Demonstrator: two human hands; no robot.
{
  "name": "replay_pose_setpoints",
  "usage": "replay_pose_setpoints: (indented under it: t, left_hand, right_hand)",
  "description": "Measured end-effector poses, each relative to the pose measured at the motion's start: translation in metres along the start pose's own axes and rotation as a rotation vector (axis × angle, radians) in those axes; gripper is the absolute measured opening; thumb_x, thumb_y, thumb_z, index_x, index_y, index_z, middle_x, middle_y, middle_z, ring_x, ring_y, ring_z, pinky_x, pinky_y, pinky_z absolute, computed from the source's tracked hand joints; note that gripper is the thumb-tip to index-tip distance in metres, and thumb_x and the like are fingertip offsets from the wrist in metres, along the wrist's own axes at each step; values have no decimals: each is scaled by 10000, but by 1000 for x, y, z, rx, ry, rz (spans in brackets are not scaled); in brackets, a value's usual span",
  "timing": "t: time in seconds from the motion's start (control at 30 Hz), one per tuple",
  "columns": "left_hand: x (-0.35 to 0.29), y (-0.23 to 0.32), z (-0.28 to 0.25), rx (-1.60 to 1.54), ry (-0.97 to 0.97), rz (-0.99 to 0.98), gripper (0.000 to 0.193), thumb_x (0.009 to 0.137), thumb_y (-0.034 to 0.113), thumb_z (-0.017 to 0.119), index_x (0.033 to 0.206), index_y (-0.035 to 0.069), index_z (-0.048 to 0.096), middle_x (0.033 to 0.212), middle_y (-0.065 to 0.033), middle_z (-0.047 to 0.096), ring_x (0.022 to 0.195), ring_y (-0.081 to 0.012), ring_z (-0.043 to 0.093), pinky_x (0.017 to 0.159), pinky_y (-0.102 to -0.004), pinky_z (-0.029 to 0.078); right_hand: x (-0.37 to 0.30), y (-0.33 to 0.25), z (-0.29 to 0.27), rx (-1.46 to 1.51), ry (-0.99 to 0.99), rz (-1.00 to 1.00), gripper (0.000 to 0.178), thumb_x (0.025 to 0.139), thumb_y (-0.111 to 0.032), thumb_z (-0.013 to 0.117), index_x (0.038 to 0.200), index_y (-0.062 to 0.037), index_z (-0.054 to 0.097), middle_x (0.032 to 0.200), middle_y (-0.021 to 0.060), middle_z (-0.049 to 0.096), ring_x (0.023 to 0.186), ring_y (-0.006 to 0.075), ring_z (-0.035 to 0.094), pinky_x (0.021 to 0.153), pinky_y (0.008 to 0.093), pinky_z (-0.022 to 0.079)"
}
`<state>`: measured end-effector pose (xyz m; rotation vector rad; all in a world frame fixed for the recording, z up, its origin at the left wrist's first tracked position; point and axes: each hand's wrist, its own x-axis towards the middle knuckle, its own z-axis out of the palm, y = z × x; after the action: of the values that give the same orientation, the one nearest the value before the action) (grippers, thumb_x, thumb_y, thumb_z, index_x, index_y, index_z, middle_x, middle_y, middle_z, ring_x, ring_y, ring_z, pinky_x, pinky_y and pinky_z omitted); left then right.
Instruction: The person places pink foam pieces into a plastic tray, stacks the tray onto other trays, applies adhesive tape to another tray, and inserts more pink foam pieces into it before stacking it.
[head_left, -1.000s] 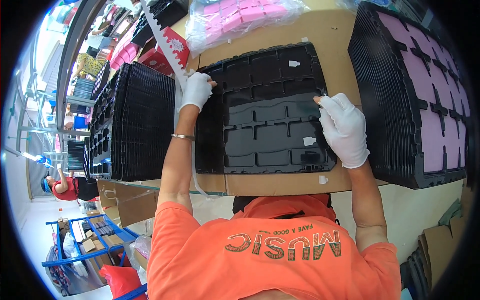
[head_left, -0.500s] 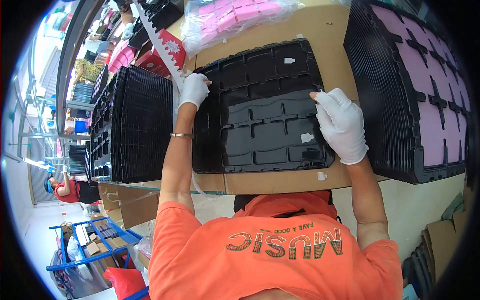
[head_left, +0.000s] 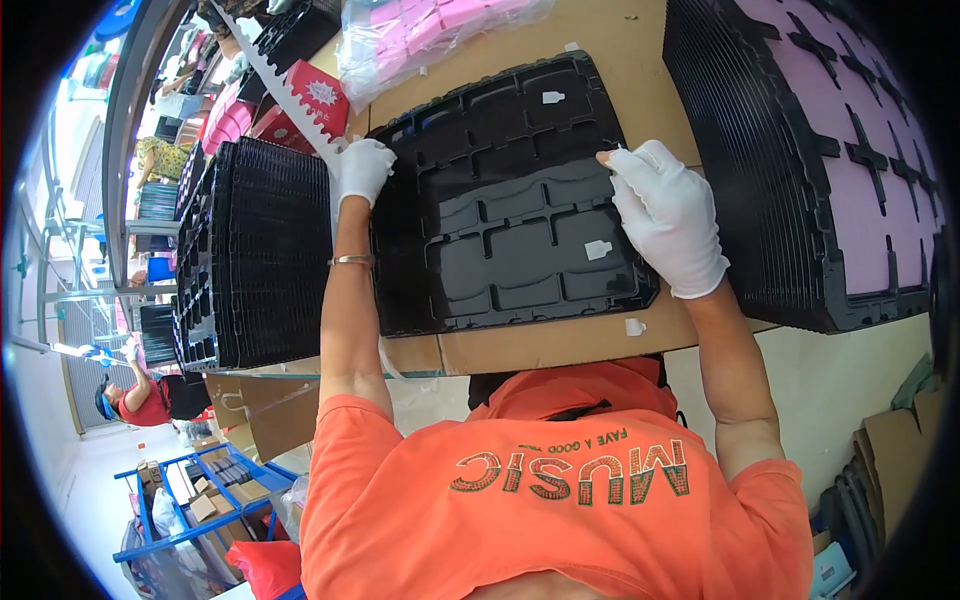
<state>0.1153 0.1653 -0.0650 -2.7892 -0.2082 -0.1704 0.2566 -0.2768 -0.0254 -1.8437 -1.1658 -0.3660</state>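
Observation:
A black plastic tray (head_left: 515,262) with raised cross-shaped ribs lies flat in front of me. Two small white tabs sit on it, one a white tab (head_left: 598,249) near its right side. My left hand (head_left: 364,172), in a white glove, is closed at the tray's upper left edge, around the lower part of a long white notched strip (head_left: 282,92). Over the tray's right edge is my right hand (head_left: 668,215), also gloved, with bare fingertips. Its thumb and forefinger are pinched together; whatever lies between them is too small to make out.
Stacked black trays (head_left: 275,255) stand at the left. Another tall stack (head_left: 745,190), with pink foam on its face, rises at the right. Plastic-wrapped pink foam (head_left: 430,35) and a red box (head_left: 318,95) lie beyond the tray. Cardboard (head_left: 540,345) covers the table.
The whole view has shifted a little. My left hand and the notched strip have moved slightly left. My right hand stays pinched by the tray's right edge.

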Motion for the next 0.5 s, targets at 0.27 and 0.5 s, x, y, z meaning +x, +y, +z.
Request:
replay_pose_setpoints:
  t: [0.27, 0.5]
  left_hand:
    - [2, 41, -33, -1909, 245, -819, 166, 850, 109, 620, 920, -38, 649, 859, -131, 664, 661, -152, 596, 571, -277, 480]
    - [87, 190, -102, -1381, 79, -469, 78, 833, 65, 630, 850, -9, 647, 747, -78, 669, 586, -133, 603, 567, -269, 487]
  right_hand:
    - [-3, 2, -3, 28, 35, 61, 255, 760, 5, 638, 997, -83, 675, 812, 86, 589, 653, 275, 612, 572, 372, 486]
    - [-5, -3, -5, -27, 13, 10, 243, 749, -12, 644, 982, -79, 665, 795, 89, 584, 675, 281, 615, 581, 385, 492]
